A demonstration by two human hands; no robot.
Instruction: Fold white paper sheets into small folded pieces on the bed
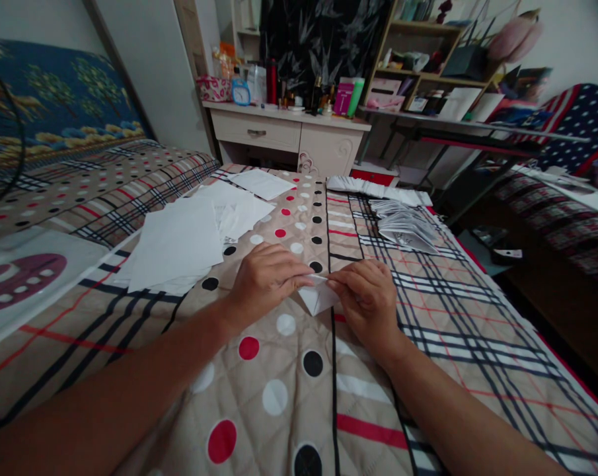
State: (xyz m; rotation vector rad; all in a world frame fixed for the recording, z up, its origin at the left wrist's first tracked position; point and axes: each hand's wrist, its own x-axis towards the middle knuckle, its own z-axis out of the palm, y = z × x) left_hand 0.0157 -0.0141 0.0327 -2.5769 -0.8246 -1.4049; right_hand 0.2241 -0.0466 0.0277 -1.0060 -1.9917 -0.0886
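A small piece of folded white paper (317, 299) is held between my two hands, just above the patterned bedspread (273, 396). My left hand (269, 276) pinches its upper left edge. On the other side, my right hand (365, 296) pinches the upper right edge, fingers curled in. The paper narrows to a point at its lower end. Sheets of white paper (180, 244) lie in a loose pile to the left of my hands. To the right, a row of folded papers (402, 225) stands fanned out, with a long white strip-like bundle (378, 190) behind it.
A clear-looking sheet with a purple print (26, 277) lies at the left edge. Beyond the bed stands a white dresser (259, 132) crowded with bottles and boxes. Shelves (422, 73) and a desk (427, 119) are at the back right.
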